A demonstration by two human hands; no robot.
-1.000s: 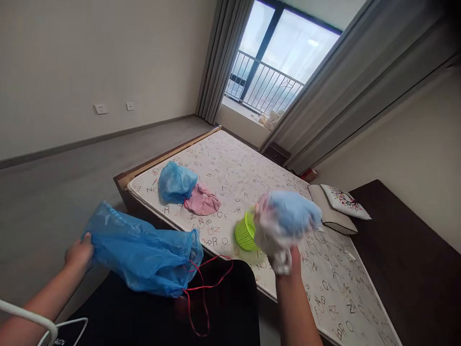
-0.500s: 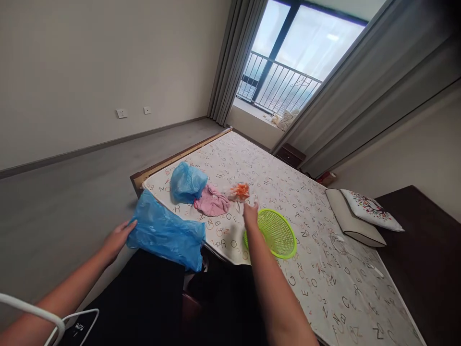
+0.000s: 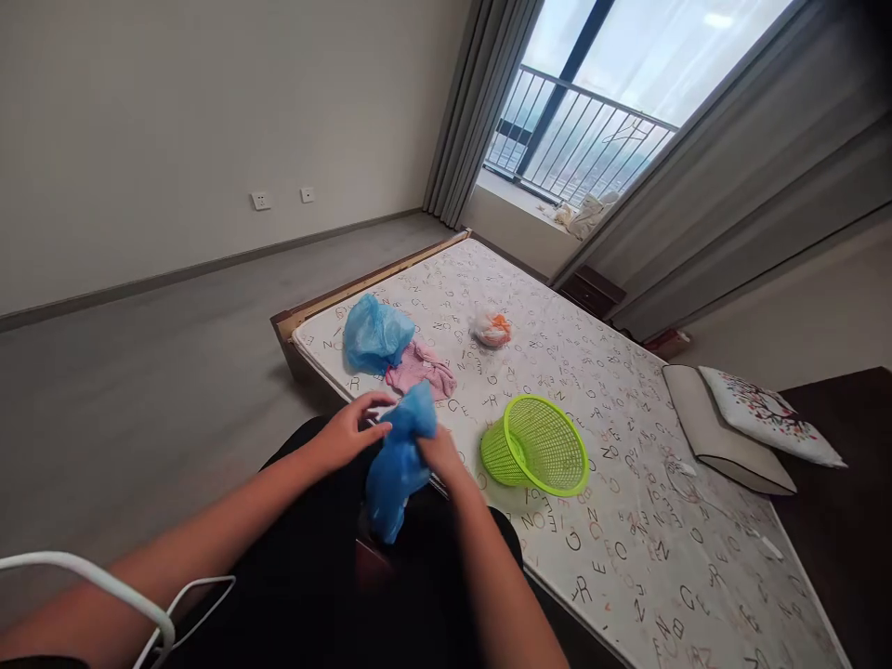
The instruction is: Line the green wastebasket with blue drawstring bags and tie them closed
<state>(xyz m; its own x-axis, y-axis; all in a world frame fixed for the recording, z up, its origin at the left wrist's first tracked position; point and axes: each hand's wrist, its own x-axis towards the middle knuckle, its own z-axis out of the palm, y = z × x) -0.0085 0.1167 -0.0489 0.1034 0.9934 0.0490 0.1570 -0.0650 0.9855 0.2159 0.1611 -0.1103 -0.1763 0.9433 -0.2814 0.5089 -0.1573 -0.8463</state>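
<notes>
As our left grip (image 3: 345,432) and right grip (image 3: 440,455) clamp the blue bag (image 3: 400,460), we gather its folds snugly, clear of the green basket (image 3: 535,446) at two o'clock.

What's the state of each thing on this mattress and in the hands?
left hand: fingers against the bag
right hand: gripping the bag
blue plastic bag: crumpled, bunched between the hands
second blue plastic bag: puffed up, resting on the mattress
pink cloth: crumpled, touching the second bag
lime green basket: lying on its side
white plastic bag: bunched, orange showing inside
</notes>
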